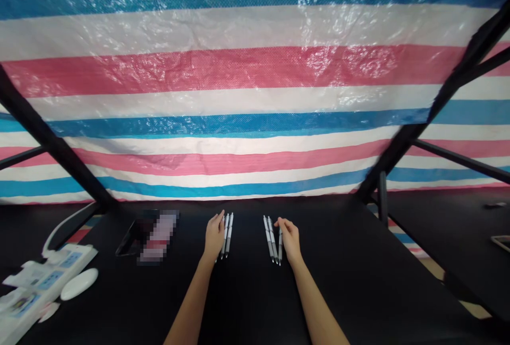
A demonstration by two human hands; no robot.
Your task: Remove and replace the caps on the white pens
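Two small groups of white-and-grey pens lie on the black table, tips toward me. In the left group, two pens (229, 236) show almost whole. Under my left hand (214, 237) a third pen is mostly covered, only its tip showing; the fingers are close together around it with the index finger stretched forward. To the right lie two more pens (270, 240), side by side and slightly slanted. My right hand (290, 238) has its fingers curled at the upper part of another pen (280, 249), just right of that pair.
A white power strip (74, 257) with a cable and a white oval object (79, 284) sit at left. Near them are a dark phone-like object (133, 236) and a blurred-out item (159, 238). Black frame bars (67, 159) slant on both sides before a striped sheet (239, 74).
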